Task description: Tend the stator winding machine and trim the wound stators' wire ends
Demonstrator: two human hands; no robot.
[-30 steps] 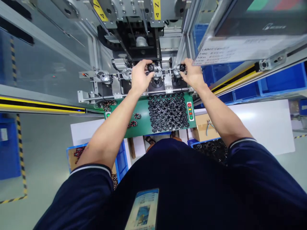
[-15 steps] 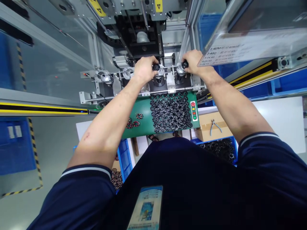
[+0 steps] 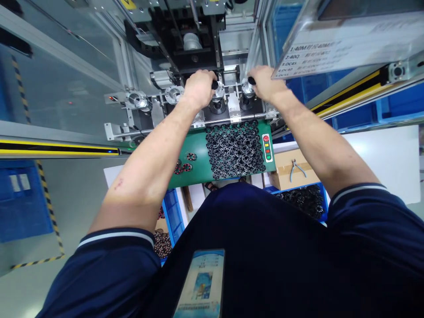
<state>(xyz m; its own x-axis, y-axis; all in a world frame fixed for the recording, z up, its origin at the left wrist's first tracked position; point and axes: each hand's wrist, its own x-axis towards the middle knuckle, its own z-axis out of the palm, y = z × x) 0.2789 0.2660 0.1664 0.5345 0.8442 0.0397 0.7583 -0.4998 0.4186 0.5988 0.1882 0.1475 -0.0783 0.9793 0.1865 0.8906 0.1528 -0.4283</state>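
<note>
My left hand (image 3: 199,89) is closed round a small black knob-like piece (image 3: 215,85) at the top of a metal fixture (image 3: 217,102). On the neighbouring fixture (image 3: 247,100), my right hand (image 3: 263,83) grips a similar black knob-like piece (image 3: 251,81). Fingers partly cover both pieces, so I cannot tell whether they are fixed to the fixtures. Just in front, many black rings (image 3: 235,150) lie packed together on a green work surface (image 3: 198,141). Several rings with reddish parts (image 3: 187,167) lie further left, near my left forearm.
Two more metal fixtures, one at the far left (image 3: 138,100), stand along the rail. A button panel (image 3: 266,148) is at the green surface's right edge. Pliers (image 3: 296,169) lie on cardboard above a blue bin (image 3: 323,198) of black parts. A printed sheet (image 3: 318,55) hangs upper right.
The whole view has shifted slightly. Both hands stay at the same two fixtures, and the fingers of the right hand have moved a little around the black piece.
</note>
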